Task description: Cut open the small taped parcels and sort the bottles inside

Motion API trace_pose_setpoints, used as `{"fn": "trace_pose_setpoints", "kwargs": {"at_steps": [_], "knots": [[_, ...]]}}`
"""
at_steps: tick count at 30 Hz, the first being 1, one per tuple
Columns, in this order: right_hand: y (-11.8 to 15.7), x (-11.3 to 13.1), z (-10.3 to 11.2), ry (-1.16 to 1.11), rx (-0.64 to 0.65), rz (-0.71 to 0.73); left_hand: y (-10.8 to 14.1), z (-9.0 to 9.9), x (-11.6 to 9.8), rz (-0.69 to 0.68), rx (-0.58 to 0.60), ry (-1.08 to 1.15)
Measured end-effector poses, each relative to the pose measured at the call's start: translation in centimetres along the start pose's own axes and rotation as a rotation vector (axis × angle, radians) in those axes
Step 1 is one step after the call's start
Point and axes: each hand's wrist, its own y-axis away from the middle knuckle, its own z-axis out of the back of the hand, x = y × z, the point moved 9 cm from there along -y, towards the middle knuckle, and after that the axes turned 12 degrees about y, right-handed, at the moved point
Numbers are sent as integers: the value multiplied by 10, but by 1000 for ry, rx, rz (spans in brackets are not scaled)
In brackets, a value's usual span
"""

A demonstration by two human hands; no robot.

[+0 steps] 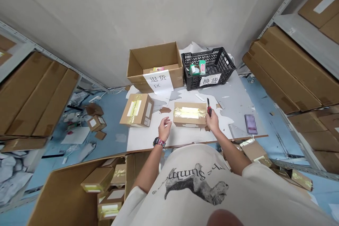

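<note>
A taped brown cardboard box [189,114] lies in front of me on the worktable, with yellowish tape and a white label strip along its top. At its right end my right hand [212,121] grips a red and black utility knife [209,108], its dark blade pointing away from me. Just off the left end of the box, my left hand [165,128] hovers with loosely bent fingers and nothing in them. To the left sits a second taped carton [136,110] with labels on its top and side.
Behind stand an open carton [155,54] with a paper sign and a black plastic crate [226,67] holding small green boxes. A phone-like purple object [250,124] lies at the right. Below the table's left edge, a large carton [63,197] contains several parcels. Loaded shelves flank both sides.
</note>
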Motion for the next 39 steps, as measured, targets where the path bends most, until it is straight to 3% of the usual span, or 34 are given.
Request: {"fn": "trace_pose_setpoints", "kwargs": {"at_steps": [3,5,10,14,19,23,28,34,39], "knots": [[-7,-16,15,279,-84,-65,-13,-20,10,77,87,-40],[-11,-12,8,357,-51,-79,-20,-37,11,87,151,-95],[-34,31,-4,528,-8,-29,-31,-45,-6,-31,119,-269],[-36,83,-4,668,-52,197,-33,-46,-5,-35,179,-268],[-8,135,-52,899,274,494,-42,-49,9,32,258,-323],[8,160,-93,1099,538,651,-54,-49,12,40,284,-216],[3,182,-118,1262,601,734,-60,-51,11,36,340,-162],[12,200,-147,1405,646,797,-65,-50,3,-5,376,-269],[11,202,-147,1500,669,858,-66,-47,0,26,394,-416]]}}
